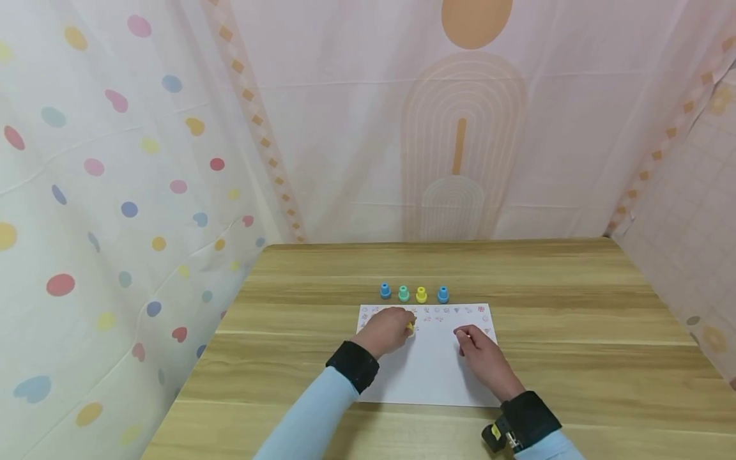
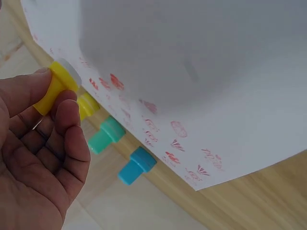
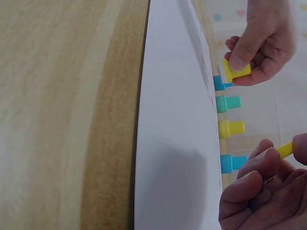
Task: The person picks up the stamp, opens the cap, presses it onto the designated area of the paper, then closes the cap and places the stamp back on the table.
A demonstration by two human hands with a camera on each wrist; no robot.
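Note:
Between thumb and fingers of my left hand (image 1: 390,332) is a yellow stamp (image 2: 53,91). The left wrist view shows its pale face turned toward the white paper (image 1: 425,377), close over the printed far edge. My right hand (image 1: 487,363) is above the right part of the sheet, fingers bent. It pinches a small yellow piece (image 3: 286,150) between thumb and finger; most of that piece is hidden, so I cannot tell its kind. Small reddish prints (image 2: 148,123) run in rows along the sheet's far side.
Just beyond the paper several stamps stand in a row: a blue stamp (image 1: 385,291), a green stamp (image 1: 404,294), another yellow stamp (image 1: 421,295) and a second blue stamp (image 1: 443,295). The wooden table (image 1: 276,358) reaches back to a patterned curtain (image 1: 356,160).

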